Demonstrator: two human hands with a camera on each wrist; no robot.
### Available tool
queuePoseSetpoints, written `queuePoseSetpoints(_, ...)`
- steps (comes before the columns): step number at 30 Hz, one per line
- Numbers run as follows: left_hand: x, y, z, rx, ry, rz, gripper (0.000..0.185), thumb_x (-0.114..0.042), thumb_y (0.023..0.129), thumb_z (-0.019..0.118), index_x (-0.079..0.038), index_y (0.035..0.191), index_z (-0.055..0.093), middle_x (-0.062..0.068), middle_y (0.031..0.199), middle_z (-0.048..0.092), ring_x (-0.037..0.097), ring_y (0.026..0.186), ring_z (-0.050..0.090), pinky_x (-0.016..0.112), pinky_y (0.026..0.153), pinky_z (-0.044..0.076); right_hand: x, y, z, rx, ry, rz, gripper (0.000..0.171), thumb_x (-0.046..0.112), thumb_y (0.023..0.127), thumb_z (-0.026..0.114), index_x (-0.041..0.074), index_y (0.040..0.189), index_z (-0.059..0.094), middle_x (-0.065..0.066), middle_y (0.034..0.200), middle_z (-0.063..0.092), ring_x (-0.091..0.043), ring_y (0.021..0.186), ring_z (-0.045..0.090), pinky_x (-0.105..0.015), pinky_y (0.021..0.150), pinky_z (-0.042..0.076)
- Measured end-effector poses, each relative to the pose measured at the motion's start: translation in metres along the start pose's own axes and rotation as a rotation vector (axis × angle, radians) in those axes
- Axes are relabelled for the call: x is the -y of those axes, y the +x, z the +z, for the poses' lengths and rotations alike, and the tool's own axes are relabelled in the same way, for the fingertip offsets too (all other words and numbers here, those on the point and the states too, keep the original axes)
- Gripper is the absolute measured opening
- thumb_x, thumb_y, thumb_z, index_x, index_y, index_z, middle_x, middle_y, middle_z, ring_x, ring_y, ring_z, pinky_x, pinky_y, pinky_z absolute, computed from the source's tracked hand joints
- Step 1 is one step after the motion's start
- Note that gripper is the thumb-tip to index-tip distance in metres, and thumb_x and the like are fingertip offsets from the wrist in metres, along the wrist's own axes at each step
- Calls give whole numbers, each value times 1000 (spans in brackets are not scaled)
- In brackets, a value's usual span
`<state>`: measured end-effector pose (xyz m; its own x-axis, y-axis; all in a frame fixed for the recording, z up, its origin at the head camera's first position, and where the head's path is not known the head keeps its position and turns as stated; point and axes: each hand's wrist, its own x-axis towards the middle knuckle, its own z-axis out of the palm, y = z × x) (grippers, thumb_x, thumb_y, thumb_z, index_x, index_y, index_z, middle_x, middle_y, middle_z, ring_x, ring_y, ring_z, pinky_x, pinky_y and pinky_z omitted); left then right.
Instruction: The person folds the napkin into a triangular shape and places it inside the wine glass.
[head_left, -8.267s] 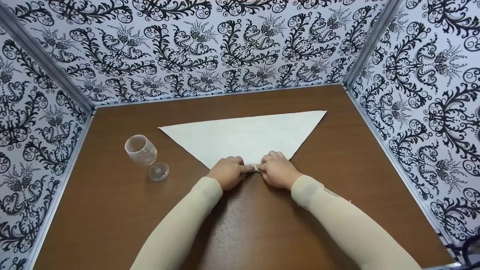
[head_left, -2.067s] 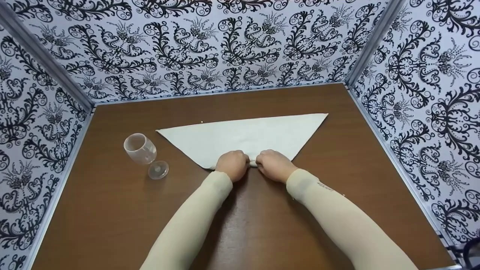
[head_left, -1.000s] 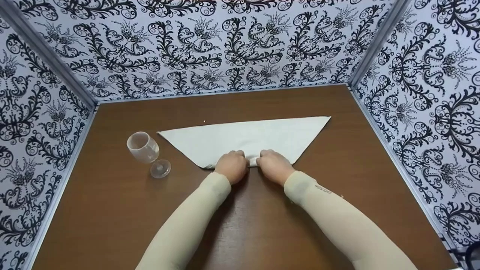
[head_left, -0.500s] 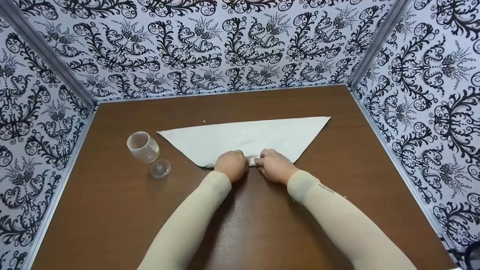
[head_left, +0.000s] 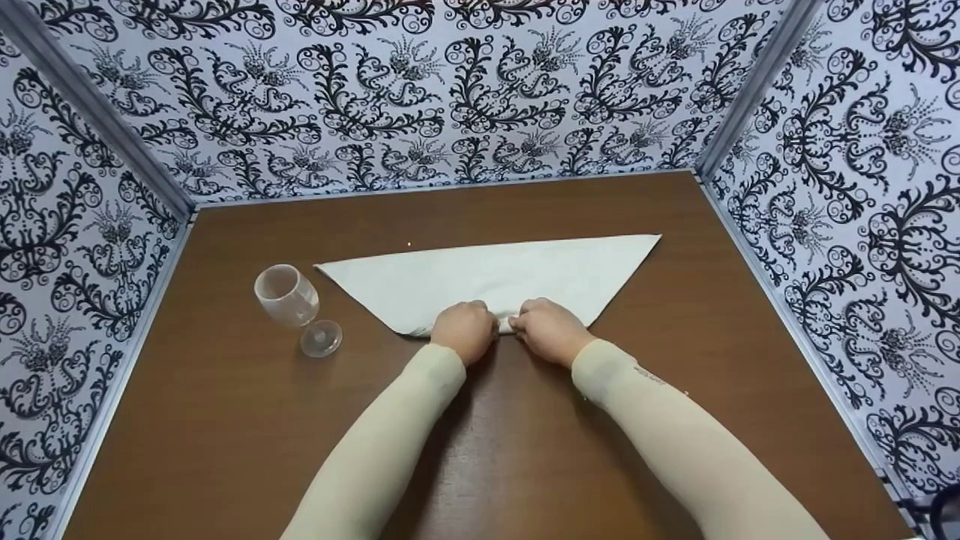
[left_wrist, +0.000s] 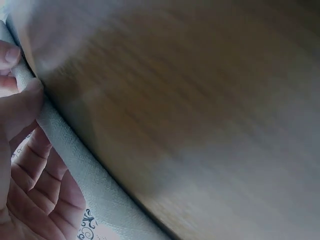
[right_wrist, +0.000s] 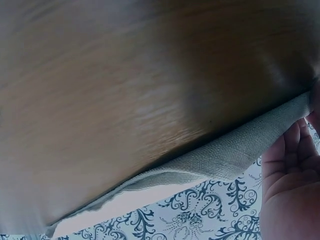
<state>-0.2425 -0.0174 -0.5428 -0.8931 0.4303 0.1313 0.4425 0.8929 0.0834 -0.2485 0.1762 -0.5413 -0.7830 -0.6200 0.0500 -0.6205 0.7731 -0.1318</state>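
A white cloth napkin (head_left: 487,274) lies on the table, its long straight side at the back and its near edge turned up into a narrow roll. My left hand (head_left: 465,330) pinches this rolled edge left of centre; in the left wrist view the thumb (left_wrist: 22,107) presses on the roll (left_wrist: 85,160) with the fingers curled behind it. Just to the right, my right hand (head_left: 551,330) grips the same roll, with a short stretch of cloth showing between the hands. In the right wrist view its curled fingers (right_wrist: 287,150) are beside the rolled cloth (right_wrist: 225,150), and the thumb is mostly cut off.
A clear stemmed glass (head_left: 289,300) is at the left of the napkin. The brown wooden table (head_left: 480,465) is bounded at the back and sides by patterned walls (head_left: 450,90) with metal edging. A tiny pale speck (head_left: 409,244) is behind the napkin.
Since the oldest frame the napkin's near side has been rolled away from me, so its front edge is wider and blunter. Over the last second the hands have barely shifted.
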Motion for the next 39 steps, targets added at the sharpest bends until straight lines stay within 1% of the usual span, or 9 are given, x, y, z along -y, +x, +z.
queuePoseSetpoints(6, -1, 1, 2, -5, -15, -10, 25, -24, 101, 68, -11, 86, 82, 7, 82, 72, 29, 78, 73, 46, 69, 62, 3, 2, 2, 3, -3, 39, 22, 18, 106, 61, 14, 88, 74, -7, 84, 66, -28, 81, 64, -46, 73, 55)
queuePoseSetpoints(10, 1, 3, 4, 20, -55, -38, 18, -20, 100, 69, -16, 92, 84, 5, 88, 75, 28, 84, 74, 45, 76, 62, 4, 1, 2, 10, 12, 49, 21, 17, 105, 63, 13, 87, 72, -7, 86, 67, -30, 83, 65, -47, 74, 55)
queuePoseSetpoints(17, 5, 5, 6, 78, -110, -78, 17, -18, 100, 68, -21, 102, 85, 4, 96, 77, 28, 92, 75, 45, 83, 62, 4, 1, -1, 45, 52, 50, 14, 13, 104, 65, 10, 94, 75, -9, 88, 69, -30, 83, 66, -47, 79, 55)
queuePoseSetpoints(21, 6, 7, 2, 118, -146, -93, 18, -18, 100, 67, -21, 107, 84, 5, 100, 79, 29, 96, 76, 47, 86, 61, 3, 3, -3, 73, 95, 102, 15, 11, 104, 64, 10, 102, 78, -9, 88, 67, -26, 78, 61, -45, 79, 55)
queuePoseSetpoints(24, 7, 8, -2, 142, -202, -129, 17, -19, 101, 68, -21, 108, 82, 5, 102, 80, 29, 98, 76, 47, 87, 61, 3, 5, -4, 95, 133, 150, 18, 10, 105, 62, 11, 110, 80, -10, 92, 65, -25, 78, 57, -44, 77, 54)
queuePoseSetpoints(28, 8, 10, -6, 178, -281, -183, 12, -22, 102, 69, -19, 109, 78, 3, 103, 80, 28, 98, 75, 47, 87, 60, 3, 8, -4, 107, 200, 237, 22, 11, 105, 61, 11, 119, 78, -11, 105, 70, -29, 95, 67, -44, 89, 57)
queuePoseSetpoints(32, 9, 10, -8, 206, -313, -211, 12, -24, 104, 68, -18, 111, 76, 3, 106, 80, 26, 100, 75, 46, 89, 60, 3, 11, -4, 87, 242, 288, 16, 12, 105, 63, 11, 114, 75, -8, 112, 75, -29, 108, 71, -46, 99, 56)
queuePoseSetpoints(34, 9, 11, -9, 215, -323, -222, 13, -24, 104, 68, -17, 111, 76, 2, 107, 80, 25, 101, 75, 45, 90, 60, 3, 12, -4, 69, 215, 274, 13, 12, 104, 65, 11, 111, 76, -8, 108, 75, -29, 105, 71, -46, 96, 57)
queuePoseSetpoints(39, 8, 14, -9, 228, -324, -243, 14, -23, 103, 69, -16, 109, 79, 2, 107, 78, 23, 102, 73, 42, 93, 59, 6, 9, -4, 24, 69, 184, 16, 12, 104, 65, 9, 103, 81, -10, 95, 68, -31, 89, 64, -46, 84, 55)
